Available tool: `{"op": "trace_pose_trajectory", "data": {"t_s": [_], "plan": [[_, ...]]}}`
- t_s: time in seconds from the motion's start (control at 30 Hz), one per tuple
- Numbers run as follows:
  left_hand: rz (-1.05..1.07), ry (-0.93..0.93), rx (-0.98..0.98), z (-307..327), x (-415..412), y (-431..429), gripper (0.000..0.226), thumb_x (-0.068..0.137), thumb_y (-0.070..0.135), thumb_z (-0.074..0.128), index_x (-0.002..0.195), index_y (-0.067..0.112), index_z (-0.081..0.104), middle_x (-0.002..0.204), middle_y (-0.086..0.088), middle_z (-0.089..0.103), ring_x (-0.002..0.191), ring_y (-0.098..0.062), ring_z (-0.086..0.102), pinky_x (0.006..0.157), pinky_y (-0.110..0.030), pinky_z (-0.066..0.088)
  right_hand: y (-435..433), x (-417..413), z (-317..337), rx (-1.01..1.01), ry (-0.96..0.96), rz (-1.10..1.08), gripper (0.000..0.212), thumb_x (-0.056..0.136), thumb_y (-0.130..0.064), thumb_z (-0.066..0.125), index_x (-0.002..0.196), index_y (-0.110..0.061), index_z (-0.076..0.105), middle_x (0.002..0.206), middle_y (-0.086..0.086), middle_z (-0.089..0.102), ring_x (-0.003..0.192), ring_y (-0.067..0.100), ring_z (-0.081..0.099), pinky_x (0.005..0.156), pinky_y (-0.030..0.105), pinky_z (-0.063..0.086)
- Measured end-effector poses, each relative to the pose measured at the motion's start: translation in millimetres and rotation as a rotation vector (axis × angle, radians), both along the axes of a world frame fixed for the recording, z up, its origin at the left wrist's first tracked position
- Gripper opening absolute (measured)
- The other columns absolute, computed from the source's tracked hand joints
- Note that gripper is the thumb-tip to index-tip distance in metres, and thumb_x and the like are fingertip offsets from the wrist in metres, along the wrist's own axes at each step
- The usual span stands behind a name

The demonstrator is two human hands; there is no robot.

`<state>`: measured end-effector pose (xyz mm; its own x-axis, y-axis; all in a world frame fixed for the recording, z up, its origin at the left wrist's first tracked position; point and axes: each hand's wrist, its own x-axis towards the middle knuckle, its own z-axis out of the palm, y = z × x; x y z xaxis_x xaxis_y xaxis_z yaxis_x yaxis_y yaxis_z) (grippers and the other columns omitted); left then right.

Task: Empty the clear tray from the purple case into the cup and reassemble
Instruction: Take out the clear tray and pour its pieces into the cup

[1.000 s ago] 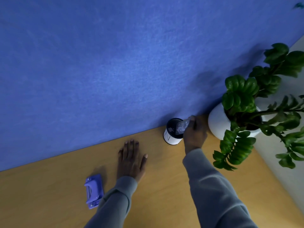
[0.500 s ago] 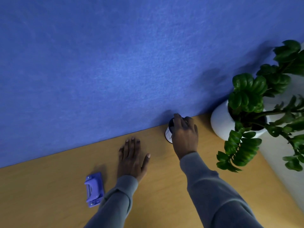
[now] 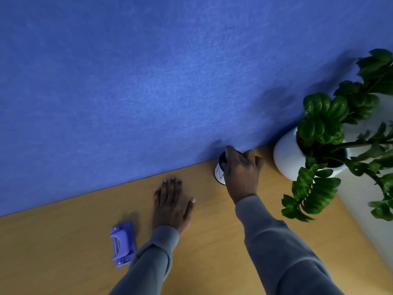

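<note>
Judging by the layout, the emptying step appears under way and reassembly is left. The desk (image 3: 212,241) is backed by a blue wall (image 3: 148,81), with a potted plant (image 3: 319,145) at the right. The right hand (image 3: 241,167) is spread over the cup (image 3: 219,172); whether its grip has hold of the clear tray cannot be told, since the tray is hidden. A second ago the tray was seen tilted at the cup's rim. The left hand (image 3: 172,206) stays flat and empty. The purple case (image 3: 123,243) lies untouched beside the left sleeve.
</note>
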<state>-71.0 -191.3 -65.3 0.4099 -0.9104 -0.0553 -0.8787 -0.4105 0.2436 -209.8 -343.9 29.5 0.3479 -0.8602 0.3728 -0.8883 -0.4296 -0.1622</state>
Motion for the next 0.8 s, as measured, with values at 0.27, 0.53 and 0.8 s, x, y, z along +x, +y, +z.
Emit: {"op": "trace_pose_trajectory", "data": {"t_s": [0.27, 0.53, 0.8], "plan": [[0.001, 0.004, -0.012, -1.2, 0.3, -0.2, 0.074, 0.098, 0.056, 0.04, 0.156, 0.009, 0.036, 0.163, -0.016, 0.035, 0.151, -0.036, 0.031, 0.12, -0.056, 0.028, 0.7, 0.3, 8.3, -0.005, -0.122, -0.004, 0.035, 0.084, -0.018, 0.042, 0.104, -0.011, 0.07, 0.069, 0.008, 0.072, 0.077, 0.034, 0.062, 0.077, 0.04, 0.027], [0.006, 0.0, -0.013, -4.2, 0.6, -0.8, 0.074, 0.097, 0.057, 0.04, 0.155, 0.01, 0.037, 0.163, -0.014, 0.036, 0.151, -0.035, 0.031, 0.122, -0.054, 0.026, 3.7, -1.4, 16.1, 0.025, -0.284, -0.006, 0.031, 0.087, -0.012, 0.046, 0.103, -0.003, 0.071, 0.07, 0.015, 0.074, 0.076, 0.041, 0.065, 0.075, 0.044, 0.044], [0.009, 0.003, -0.008, -4.1, 1.8, -1.3, 0.072, 0.099, 0.054, 0.029, 0.155, 0.009, 0.037, 0.162, -0.016, 0.037, 0.15, -0.035, 0.033, 0.121, -0.054, 0.027, 13.0, -18.7, 25.4, 0.123, -0.798, -0.369, 0.023, 0.101, -0.015, 0.055, 0.114, -0.009, 0.074, 0.104, 0.015, 0.078, 0.093, 0.028, 0.067, 0.075, 0.018, 0.037]]}}
